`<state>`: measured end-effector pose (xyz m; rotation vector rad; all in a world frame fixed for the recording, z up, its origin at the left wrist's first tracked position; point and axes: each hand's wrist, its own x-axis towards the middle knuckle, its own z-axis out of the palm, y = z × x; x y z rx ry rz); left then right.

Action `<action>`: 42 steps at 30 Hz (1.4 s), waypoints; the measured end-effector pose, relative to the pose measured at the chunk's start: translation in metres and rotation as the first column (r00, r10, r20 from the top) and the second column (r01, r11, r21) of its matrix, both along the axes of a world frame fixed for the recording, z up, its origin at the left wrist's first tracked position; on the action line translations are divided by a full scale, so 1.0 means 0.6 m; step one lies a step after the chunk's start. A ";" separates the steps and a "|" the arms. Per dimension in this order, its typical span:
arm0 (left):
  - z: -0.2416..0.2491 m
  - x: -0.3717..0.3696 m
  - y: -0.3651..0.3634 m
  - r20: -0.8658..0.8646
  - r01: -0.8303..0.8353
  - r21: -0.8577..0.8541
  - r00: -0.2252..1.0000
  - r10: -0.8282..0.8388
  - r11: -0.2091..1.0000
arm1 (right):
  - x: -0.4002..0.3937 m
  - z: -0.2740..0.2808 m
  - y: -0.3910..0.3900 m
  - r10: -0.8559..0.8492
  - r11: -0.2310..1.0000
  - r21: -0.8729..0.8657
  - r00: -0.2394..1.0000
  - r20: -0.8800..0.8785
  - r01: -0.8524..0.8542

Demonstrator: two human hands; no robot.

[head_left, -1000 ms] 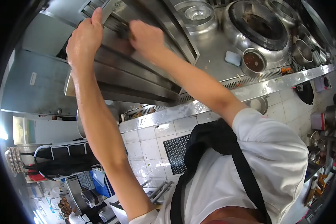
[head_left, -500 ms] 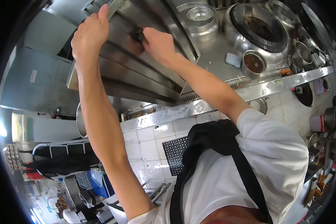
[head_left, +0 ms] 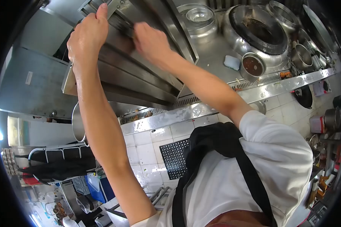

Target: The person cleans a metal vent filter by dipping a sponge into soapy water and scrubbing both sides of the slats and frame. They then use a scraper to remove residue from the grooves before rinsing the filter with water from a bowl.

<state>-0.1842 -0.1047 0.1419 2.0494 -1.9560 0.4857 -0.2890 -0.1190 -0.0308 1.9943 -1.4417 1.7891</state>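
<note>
2 hands are shown raised to a slatted stainless-steel filter panel (head_left: 140, 81) that is tilted above the cooking counter (head_left: 216, 49). The left hand (head_left: 85, 38) is closed over the upper left edge of the panel, fingers wrapped behind the rim and the index finger extended upward, so that the panel is steadied. The right hand (head_left: 151, 39) is curled and pressed against a slat near the panel's top; a dark object, possibly a scrubbing pad (head_left: 127, 30), is partly seen beneath the fingers, but its nature cannot be told with certainty. The step in hand is judged to be the scrubbing of the slats, with most of the lower slats not yet reached. For the next move, firm support at the edge is called for while pressure is carried along the groove. Behind the panel, 1 large wok burner (head_left: 259, 28) and 1 inverted steel bowl (head_left: 197, 17) are set into the counter; 1 pale sponge (head_left: 232, 62) lies beside 1 small pot of dark liquid (head_left: 252, 65). White wall tiles (head_left: 151, 145) are seen below.
</note>
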 end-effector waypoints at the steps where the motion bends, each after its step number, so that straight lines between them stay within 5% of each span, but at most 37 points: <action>1: 0.000 0.003 0.000 0.010 -0.004 -0.017 1.000 0.004 1.000 | 0.008 0.036 -0.008 -0.012 0.993 -0.117 1.000 -0.002 0.011; 4: 0.009 0.007 0.005 -0.029 0.012 0.054 1.000 -0.011 0.998 | 0.015 0.074 -0.015 -0.024 0.998 -0.054 0.998 -0.063 0.020; 6: 0.009 0.008 0.004 -0.019 0.030 0.009 0.999 -0.029 1.000 | 0.012 -0.029 -0.002 -0.066 0.996 0.051 0.995 -0.073 0.070; 9: 0.001 0.023 -0.006 -0.006 0.022 0.000 1.000 -0.022 1.000 | -0.016 -0.254 0.030 -0.026 0.895 0.432 0.981 -0.194 0.109; 11: 0.002 0.018 -0.017 -0.006 0.038 -0.001 0.999 -0.038 0.999 | -0.049 -0.274 0.078 0.054 0.842 0.539 0.992 -0.113 0.015; 12: -0.003 0.022 -0.013 0.025 0.054 -0.028 0.998 -0.053 0.998 | -0.061 -0.274 0.093 0.032 0.845 0.533 0.993 -0.109 0.032; 14: 0.005 0.023 -0.020 0.032 0.068 -0.028 0.997 -0.067 0.997 | -0.090 -0.252 0.092 -0.088 0.941 0.339 0.963 0.256 -0.005; 17: 0.012 0.019 -0.038 0.001 0.076 0.025 0.997 -0.076 0.997 | -0.130 -0.194 0.037 -0.159 0.972 0.220 0.928 0.337 0.087; 20: 0.015 -0.003 -0.075 -0.039 0.130 0.039 0.991 -0.128 0.991 | -0.129 -0.081 -0.013 0.042 0.983 0.122 0.818 0.573 -0.136; 23: 0.020 -0.053 -0.074 -0.083 0.126 0.017 0.989 -0.124 0.992 | -0.114 0.016 -0.063 0.168 0.982 -0.156 0.856 0.489 -0.103; 26: 0.019 -0.076 -0.065 -0.100 0.077 -0.004 0.992 -0.077 0.997 | -0.133 0.035 -0.089 0.197 0.979 -0.036 0.903 0.382 -0.199; 29: 0.016 -0.075 -0.086 -0.125 0.033 0.000 0.992 -0.033 0.999 | -0.140 0.008 -0.095 0.069 0.993 0.077 0.964 0.255 -0.092; 32: 0.014 -0.070 -0.106 -0.117 0.017 -0.014 0.993 -0.018 1.000 | -0.124 0.036 -0.119 0.158 0.952 -0.291 0.967 0.199 -0.095; 37: 0.012 -0.082 -0.112 -0.116 0.012 0.013 0.993 -0.010 1.000 | -0.124 0.069 -0.125 0.151 0.987 -0.096 0.960 0.238 -0.132; 39: 0.002 -0.083 -0.100 -0.094 0.040 -0.106 0.994 -0.050 0.994 | -0.120 0.061 -0.117 0.146 0.978 0.103 0.948 0.284 -0.181; 42: 0.006 -0.084 -0.104 -0.056 -0.011 -0.060 0.998 0.007 0.998 | -0.116 0.103 -0.132 0.213 0.977 -0.071 0.934 0.286 -0.201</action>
